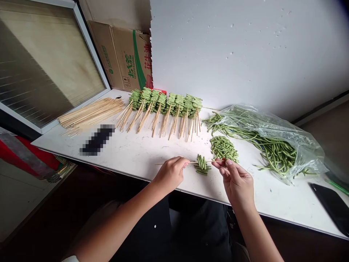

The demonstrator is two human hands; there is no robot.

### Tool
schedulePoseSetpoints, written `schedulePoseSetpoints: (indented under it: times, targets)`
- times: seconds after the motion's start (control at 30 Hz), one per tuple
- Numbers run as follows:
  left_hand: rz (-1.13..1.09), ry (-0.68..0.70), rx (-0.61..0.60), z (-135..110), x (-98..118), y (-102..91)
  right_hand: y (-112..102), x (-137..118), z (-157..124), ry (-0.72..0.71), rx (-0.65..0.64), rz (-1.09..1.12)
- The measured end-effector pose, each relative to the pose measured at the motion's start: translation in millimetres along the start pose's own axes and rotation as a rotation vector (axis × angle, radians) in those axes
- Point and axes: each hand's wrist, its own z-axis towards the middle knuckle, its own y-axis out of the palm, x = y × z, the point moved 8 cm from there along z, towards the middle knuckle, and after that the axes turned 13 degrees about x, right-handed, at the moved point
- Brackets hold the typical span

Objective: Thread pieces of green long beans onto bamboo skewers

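My left hand point(170, 173) is closed around a thin wooden skewer point(192, 162), whose one end sticks out to the left. On the other side, my right hand point(238, 180) pinches the same skewer between thumb and fingers. Between the hands, a small row of cut green bean pieces point(201, 165) sits at the skewer, just above the table edge; whether every piece is pierced I cannot tell. Close behind my right hand lies a pile of cut bean pieces point(224, 148).
Finished bean skewers point(171, 103) lie stacked along the back. Loose skewers point(91, 112) are at left, near a blurred dark object point(98, 140) and a glass-paned frame point(51, 54). A cardboard box point(122, 54) stands behind. Right are long beans in a plastic bag point(308, 145) and a phone point(329, 207).
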Motion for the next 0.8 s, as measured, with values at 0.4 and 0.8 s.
schedulePoseSetpoints:
  times: [0.4,0.8]
  targets:
    - [0.002,0.017,0.014,-2,3,0.1,-2,6,-2,-0.058,0.042,0.028]
    - [-0.012,-0.025,-0.081,-4,-8,7.2,1,9,-9,-0.102,0.022,0.004]
